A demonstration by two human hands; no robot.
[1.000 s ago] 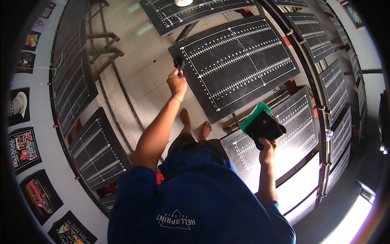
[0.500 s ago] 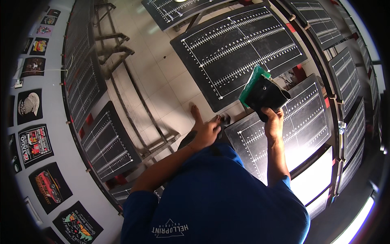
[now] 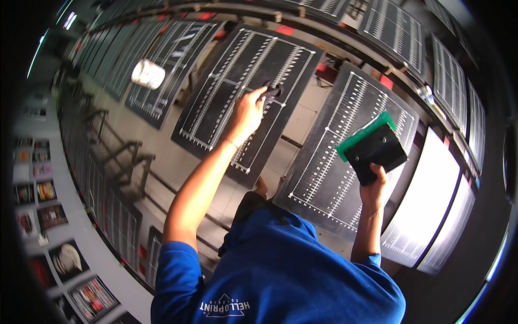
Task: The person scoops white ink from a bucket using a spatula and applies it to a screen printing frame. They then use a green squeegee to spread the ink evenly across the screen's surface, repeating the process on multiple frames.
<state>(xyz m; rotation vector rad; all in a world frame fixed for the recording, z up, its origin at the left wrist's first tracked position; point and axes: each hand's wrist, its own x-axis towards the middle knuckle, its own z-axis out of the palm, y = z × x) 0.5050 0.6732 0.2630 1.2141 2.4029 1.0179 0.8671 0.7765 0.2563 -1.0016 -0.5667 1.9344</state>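
Note:
My right hand [image 3: 373,183] grips a flat black tool [image 3: 376,154] with a thick green edge, its kind unclear. It is held above a black printing board [image 3: 318,178] marked with white ruled scales. My left hand [image 3: 249,112] is stretched out over the neighbouring black board [image 3: 216,92], closed on a small dark object [image 3: 272,93] that I cannot make out clearly. Whether that object touches the board does not show. My body covers the near parts of the boards.
A white cylindrical container [image 3: 148,74] stands on a board farther left. Two boards [image 3: 423,189] at the right glare in bright light. A metal rail [image 3: 356,35] runs behind the row. Metal frames [image 3: 118,143] stand on the tiled floor, and printed pictures [image 3: 91,297] line the left.
My view has swung left along the row. The left arm has gone from near my body to outstretched over a board. My right hand still holds the black-and-green tool, now turned flatter to view.

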